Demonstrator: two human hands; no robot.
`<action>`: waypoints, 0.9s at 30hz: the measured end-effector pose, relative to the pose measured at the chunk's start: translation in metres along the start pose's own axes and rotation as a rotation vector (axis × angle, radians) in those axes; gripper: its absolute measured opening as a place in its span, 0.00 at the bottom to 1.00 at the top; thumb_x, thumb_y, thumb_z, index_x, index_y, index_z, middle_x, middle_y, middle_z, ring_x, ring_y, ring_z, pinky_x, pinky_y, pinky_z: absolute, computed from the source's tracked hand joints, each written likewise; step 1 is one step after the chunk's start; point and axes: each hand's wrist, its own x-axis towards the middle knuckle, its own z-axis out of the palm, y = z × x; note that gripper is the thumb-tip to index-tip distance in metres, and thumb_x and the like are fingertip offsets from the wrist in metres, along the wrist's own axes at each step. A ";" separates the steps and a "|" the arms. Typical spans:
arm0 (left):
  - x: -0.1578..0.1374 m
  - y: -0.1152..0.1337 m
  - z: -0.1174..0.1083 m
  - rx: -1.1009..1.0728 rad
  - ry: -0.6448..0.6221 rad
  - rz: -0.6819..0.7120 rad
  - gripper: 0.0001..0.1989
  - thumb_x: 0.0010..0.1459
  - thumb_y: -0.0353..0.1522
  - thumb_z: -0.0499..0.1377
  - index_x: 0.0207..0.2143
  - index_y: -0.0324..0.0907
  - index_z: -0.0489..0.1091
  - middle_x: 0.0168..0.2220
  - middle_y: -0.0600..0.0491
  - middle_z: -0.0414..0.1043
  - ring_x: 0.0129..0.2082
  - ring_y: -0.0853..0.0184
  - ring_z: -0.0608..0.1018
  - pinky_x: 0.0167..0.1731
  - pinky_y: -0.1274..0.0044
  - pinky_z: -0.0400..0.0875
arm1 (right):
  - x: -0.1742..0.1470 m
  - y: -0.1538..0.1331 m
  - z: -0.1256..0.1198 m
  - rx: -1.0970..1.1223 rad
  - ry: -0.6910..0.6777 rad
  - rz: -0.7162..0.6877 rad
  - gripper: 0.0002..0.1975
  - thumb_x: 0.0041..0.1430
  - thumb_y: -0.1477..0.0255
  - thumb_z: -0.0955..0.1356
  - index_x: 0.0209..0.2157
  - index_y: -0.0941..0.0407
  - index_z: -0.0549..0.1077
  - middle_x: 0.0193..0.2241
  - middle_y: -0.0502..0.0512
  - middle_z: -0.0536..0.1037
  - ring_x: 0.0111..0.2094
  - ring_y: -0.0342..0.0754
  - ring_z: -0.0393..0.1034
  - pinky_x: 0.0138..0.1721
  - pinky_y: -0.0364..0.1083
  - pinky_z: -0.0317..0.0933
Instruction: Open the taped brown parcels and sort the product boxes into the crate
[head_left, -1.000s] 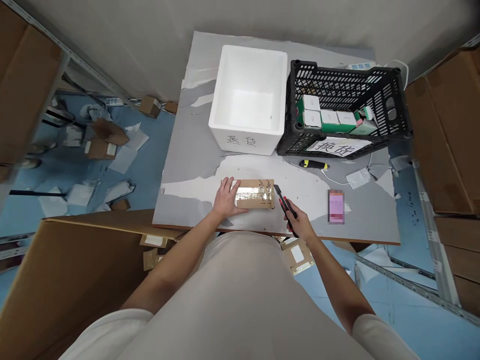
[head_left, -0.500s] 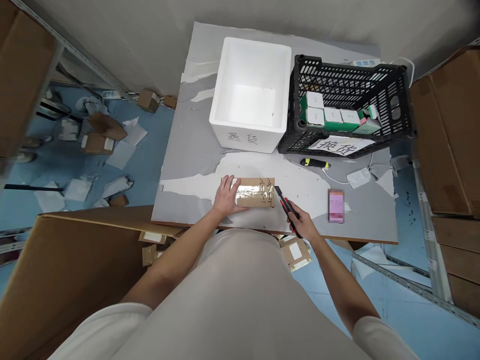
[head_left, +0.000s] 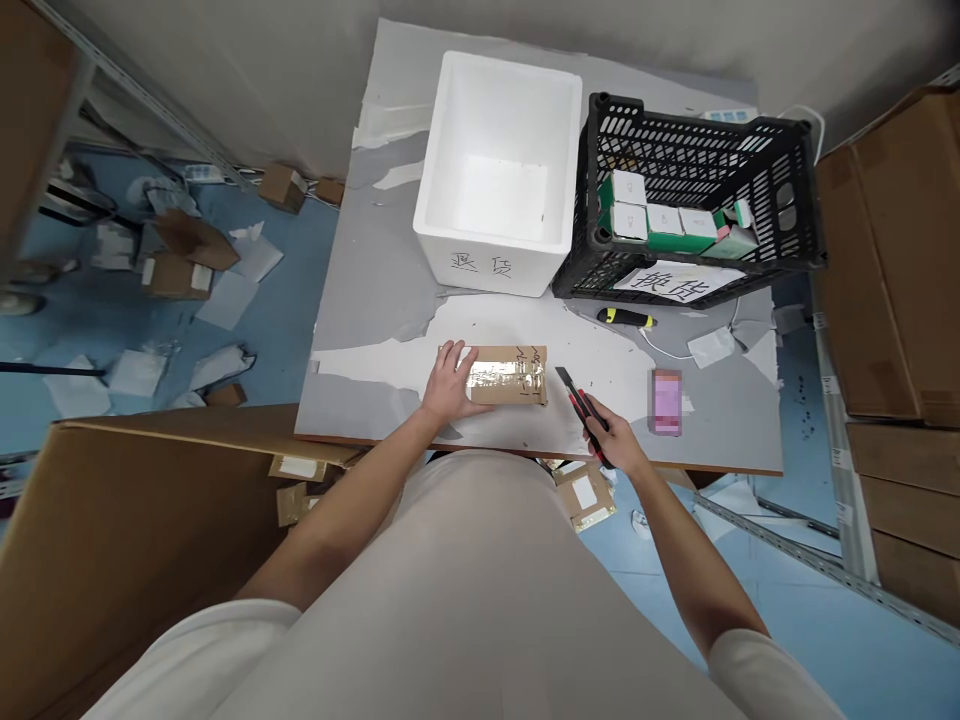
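A small taped cardboard box (head_left: 507, 376) with handwriting near its right end lies on the table, close to the front edge. My left hand (head_left: 449, 385) grips its left end, thumb on the near side and fingers over the far side. In my right hand (head_left: 611, 435) is a red and black utility knife (head_left: 586, 412), its blade pointing up and left. The blade tip is a short gap away from the box's right end.
Behind the box stand a white foam box (head_left: 491, 270) and a black plastic crate (head_left: 690, 255) holding several green-and-white boxes. A yellow-black cutter (head_left: 627, 318) and a phone (head_left: 666, 402) lie to the right. A large open carton (head_left: 165, 500) stands at the lower left.
My right hand has drawn the knife slightly right, so its blade is now farther from the box's end. My left hand keeps its grip on the box. The view has shifted a little.
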 end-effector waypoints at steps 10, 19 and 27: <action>-0.001 -0.001 0.003 -0.025 0.029 0.016 0.55 0.31 0.53 0.68 0.60 0.40 0.55 0.60 0.36 0.53 0.62 0.40 0.52 0.60 0.52 0.48 | 0.012 -0.022 0.004 -0.032 -0.101 -0.036 0.34 0.57 0.59 0.64 0.63 0.52 0.56 0.20 0.43 0.67 0.14 0.38 0.60 0.14 0.38 0.57; -0.002 -0.002 0.004 -0.022 0.031 0.027 0.56 0.30 0.53 0.68 0.60 0.39 0.55 0.60 0.36 0.53 0.62 0.41 0.53 0.60 0.54 0.49 | 0.000 -0.016 -0.010 -0.099 -0.244 0.007 0.33 0.57 0.59 0.65 0.63 0.51 0.57 0.18 0.42 0.66 0.13 0.38 0.59 0.15 0.40 0.58; -0.002 -0.002 0.003 -0.050 0.033 0.037 0.57 0.29 0.53 0.69 0.60 0.40 0.56 0.60 0.37 0.53 0.62 0.41 0.53 0.60 0.53 0.49 | -0.022 0.001 -0.024 -0.161 -0.309 0.035 0.31 0.58 0.58 0.63 0.61 0.51 0.60 0.19 0.45 0.66 0.13 0.39 0.58 0.14 0.40 0.55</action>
